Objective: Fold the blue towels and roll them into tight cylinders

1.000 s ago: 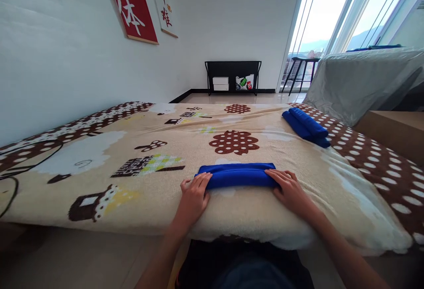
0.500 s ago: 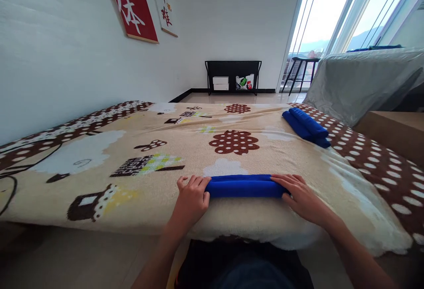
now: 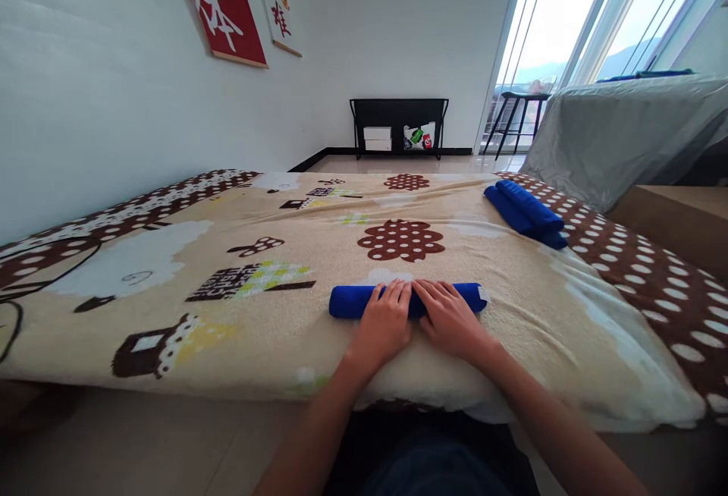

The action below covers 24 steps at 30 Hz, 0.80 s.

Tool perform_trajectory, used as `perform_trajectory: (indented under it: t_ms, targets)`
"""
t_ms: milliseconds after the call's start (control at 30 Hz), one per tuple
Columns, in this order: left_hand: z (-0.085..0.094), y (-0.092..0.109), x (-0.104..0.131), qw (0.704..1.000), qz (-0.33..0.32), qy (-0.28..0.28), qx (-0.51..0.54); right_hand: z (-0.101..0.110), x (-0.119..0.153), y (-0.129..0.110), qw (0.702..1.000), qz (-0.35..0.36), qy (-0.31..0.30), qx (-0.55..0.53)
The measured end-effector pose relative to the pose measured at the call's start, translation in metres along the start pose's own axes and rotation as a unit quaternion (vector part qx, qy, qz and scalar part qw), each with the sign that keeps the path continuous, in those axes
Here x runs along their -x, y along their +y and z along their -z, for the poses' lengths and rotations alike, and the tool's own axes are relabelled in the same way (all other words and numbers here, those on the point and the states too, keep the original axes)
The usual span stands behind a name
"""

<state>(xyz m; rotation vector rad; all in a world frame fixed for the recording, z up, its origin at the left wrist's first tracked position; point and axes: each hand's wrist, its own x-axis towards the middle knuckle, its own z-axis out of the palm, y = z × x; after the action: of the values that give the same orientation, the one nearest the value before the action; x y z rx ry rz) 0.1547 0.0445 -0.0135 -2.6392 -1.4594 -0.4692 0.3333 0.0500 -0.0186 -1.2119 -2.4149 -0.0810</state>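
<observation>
A blue cloth (image 3: 346, 302), rolled into a tube, lies crosswise on the patterned blanket (image 3: 318, 321) near its front edge. A small white tag shows at the roll's right end. My left hand (image 3: 387, 320) is curled over the middle of the roll, fingers close together. Right beside it, my right hand (image 3: 449, 314) wraps over the roll too, and the two hands' fingertips nearly meet. The far side of the roll, under the fingers, is hidden.
Another folded blue cloth (image 3: 524, 212) lies farther back on the right, by the brown dotted border. A cardboard box (image 3: 676, 219) and a plastic-covered piece of furniture (image 3: 619, 139) stand to the right. A black rack (image 3: 398, 113) is against the far wall.
Both hands have moved inward from the two ends of the blue cloth to its middle. The cloth now sits slightly farther from me as a rounder roll, its ends uncovered.
</observation>
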Motion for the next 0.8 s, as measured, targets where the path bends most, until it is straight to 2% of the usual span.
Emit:
perform_trajectory:
  t_ms: [67, 133, 333, 533, 667, 800]
  targets:
    - [-0.002, 0.000, 0.000, 1.000, 0.000, -0.003, 0.009, -0.004, 0.000, 0.001, 1.000, 0.003, -0.007, -0.006]
    - [-0.003, -0.009, 0.005, 1.000, -0.006, 0.006, 0.016, -0.006, 0.004, 0.009, 1.000, 0.008, -0.011, -0.002]
    - [0.004, -0.061, 0.036, 0.999, 0.012, 0.025, -0.022, -0.001, 0.031, 0.052, 1.000, 0.001, 0.004, 0.026]
    - [0.014, -0.105, 0.058, 0.998, 0.054, -0.012, -0.015, 0.003, 0.046, 0.082, 1.000, 0.007, 0.010, 0.019]
    - [0.018, -0.115, 0.061, 0.998, 0.058, -0.029, -0.012, 0.011, 0.046, 0.097, 1.000, 0.011, -0.015, 0.011]
    - [0.020, -0.109, 0.065, 0.998, 0.055, -0.028, -0.019, 0.013, 0.049, 0.108, 1.000, -0.002, -0.025, -0.016]
